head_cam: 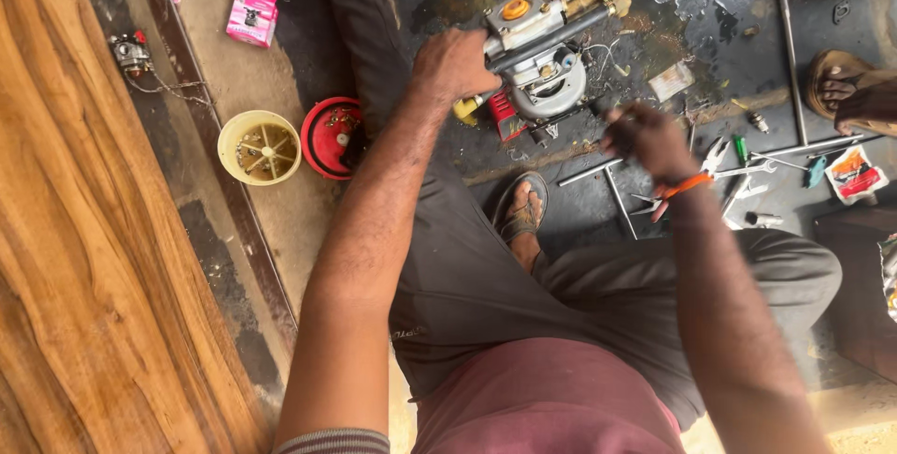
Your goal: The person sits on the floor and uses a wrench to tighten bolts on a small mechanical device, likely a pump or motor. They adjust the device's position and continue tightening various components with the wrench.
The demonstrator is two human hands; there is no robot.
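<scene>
Pink box (252,16) — far from left hand (455,63).

Grey/brass engine (542,52) w/ orange cap, red bowl (329,136), cream bowl (259,147), pink box (252,16).

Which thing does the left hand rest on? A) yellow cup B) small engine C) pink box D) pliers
B: the left hand grips the top of the small engine on the wet dark floor, while the pink box and yellow cup sit apart from it.
</scene>
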